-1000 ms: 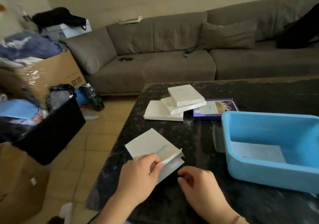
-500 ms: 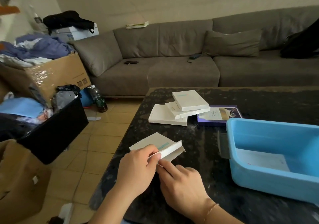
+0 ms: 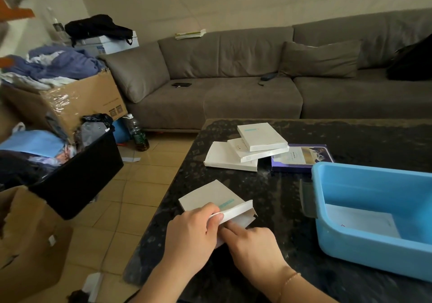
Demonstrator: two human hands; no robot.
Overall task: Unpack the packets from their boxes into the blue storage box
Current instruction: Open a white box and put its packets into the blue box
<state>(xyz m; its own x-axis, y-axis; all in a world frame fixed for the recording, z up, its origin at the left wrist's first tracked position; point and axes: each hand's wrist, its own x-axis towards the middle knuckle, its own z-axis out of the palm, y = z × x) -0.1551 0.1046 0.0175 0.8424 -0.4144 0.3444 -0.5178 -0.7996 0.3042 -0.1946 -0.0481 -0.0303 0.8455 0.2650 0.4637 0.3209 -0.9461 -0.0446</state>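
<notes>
White box [image 3: 211, 198] on the table, near end flap lifted by our left hand [image 3: 191, 235]; right hand [image 3: 253, 240] has fingers reaching into the opening, hold unclear. We should pin the box, draw packets out straight, toward blue storage box [image 3: 374, 251] right of the grip.

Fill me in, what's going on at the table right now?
A person is opening a flat white cardboard box at the black table's near edge. The left hand grips its end; the right hand's fingers probe under the raised flap. Three more white boxes wait. The blue plastic storage box holds one white packet.
</notes>
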